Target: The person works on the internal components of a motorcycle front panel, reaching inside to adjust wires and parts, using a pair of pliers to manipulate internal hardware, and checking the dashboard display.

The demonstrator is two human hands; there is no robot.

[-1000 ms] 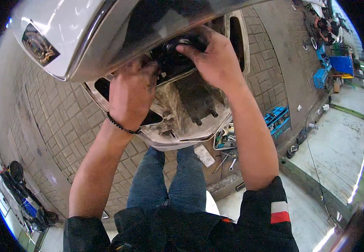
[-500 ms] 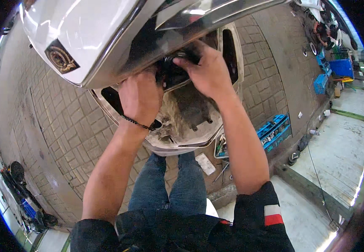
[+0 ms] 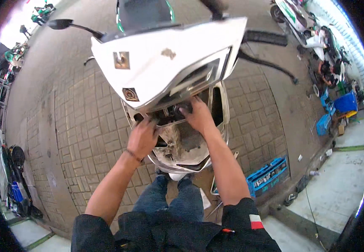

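Observation:
In front of me stands a white scooter [image 3: 144, 50], its front fairing overhanging an opened lower front panel [image 3: 182, 153] that looks dusty inside. My right hand [image 3: 198, 116] reaches under the fairing's lower edge, thumb and fingers closed around a dark round part [image 3: 182, 110]. At the left side of the same cavity is my left hand [image 3: 143, 137]; its fingers are bent together at the cavity's edge, and what they hold, if anything, cannot be made out. Dark parts between the two hands lie in shadow under the headlight [image 3: 198, 77].
A blue tool tray [image 3: 268, 176] full of small metal pieces rests on the brick paving to my right. The scooter's handlebar lever [image 3: 270, 67] and mirror [image 3: 61, 24] stick out at the sides. Farther right are blue crates [image 3: 345, 103] and a person beside other scooters.
My view has drawn back and up, so the handlebar and mirror now show. The left hand has moved from under the fairing to the cavity's left edge; the right hand stays under it.

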